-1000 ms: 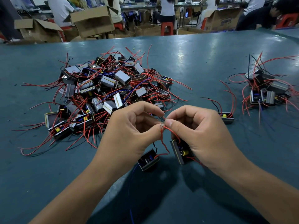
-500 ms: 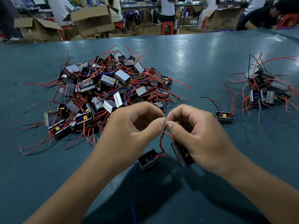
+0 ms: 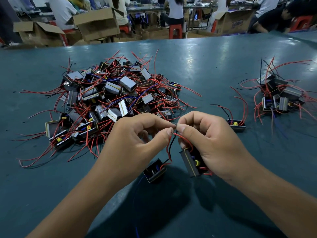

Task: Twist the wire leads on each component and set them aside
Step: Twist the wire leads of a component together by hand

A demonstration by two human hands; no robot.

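I'm seeing both hands working close together over the green table (image 3: 214, 69), thumb tips nearly touching. Left hand (image 3: 137, 143) is pinching the wire ends (image 3: 173, 130) btwn thumb and forefinger; right hand (image 3: 211, 143) is pinching the same spot from the other side, its lower fingers curling round a small component (image 3: 189, 163) that's sitting tilted under the palm. A second component (image 3: 154, 170) is hanging or resting just below the left hand, can't tell which; its red and black wires are running up to the pinch.

Big pile of components (image 3: 109, 98) w/ loose red wires is lying beyond the left hand. One single unit (image 3: 236, 124) is lying just right of the right hand. A smaller pile (image 3: 277, 95) is sitting well apart at the far right.

Containers: open cardboard boxes (image 3: 96, 23) are standing past the table's far edge, another box (image 3: 235, 21) further right; can't tell what's in them. People are sitting at benches behind.
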